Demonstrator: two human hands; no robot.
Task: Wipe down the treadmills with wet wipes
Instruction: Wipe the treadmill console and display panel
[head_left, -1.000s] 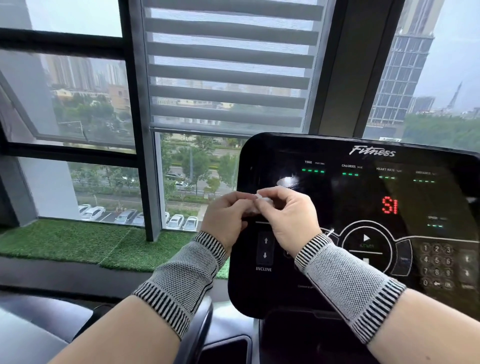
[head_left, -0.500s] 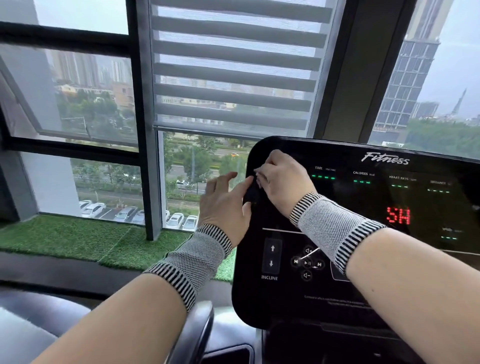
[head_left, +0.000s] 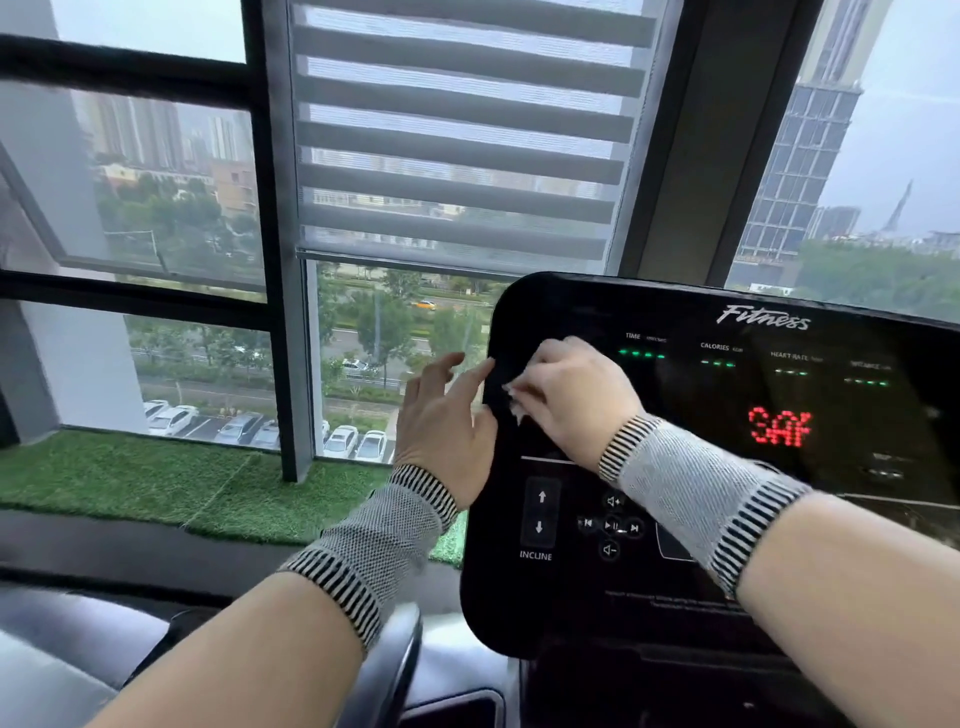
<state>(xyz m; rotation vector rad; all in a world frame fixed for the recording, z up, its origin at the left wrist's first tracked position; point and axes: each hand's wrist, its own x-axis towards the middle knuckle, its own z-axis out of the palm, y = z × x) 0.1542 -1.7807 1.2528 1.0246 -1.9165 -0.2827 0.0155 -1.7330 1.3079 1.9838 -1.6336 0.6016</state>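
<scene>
At the console's (head_left: 701, 467) nine-o'clock edge, the right hand (head_left: 571, 395) pinches a small wipe (head_left: 514, 402); left hand (head_left: 441, 415) fingers spread beside it — pressing may trigger the incline buttons (head_left: 540, 512) at six o'clock.

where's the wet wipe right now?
Head view, centre: the wet wipe is under the right hand, against the upper-left part of the treadmill console, above the INCLINE buttons; only a small white edge shows.

Console (head_left: 675, 571) glossy blk plastic; wristbands (head_left: 691, 499) knit cloth; sill turf (head_left: 130, 483) rough
</scene>
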